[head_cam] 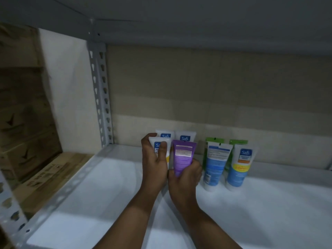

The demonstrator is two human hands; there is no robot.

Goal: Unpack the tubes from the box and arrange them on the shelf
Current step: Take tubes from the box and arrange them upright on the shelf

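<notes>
Shelf [89,203], back left — left hand [154,162], fingers wrapped round white tube [159,147]; right hand [185,175], fingers gripping purple tube [183,155], just beside it. Blue tubes [214,164] upright to the right — green tubes [214,141] behind them.

The white shelf [89,203] carries upright tubes [238,169] along its back.
</notes>
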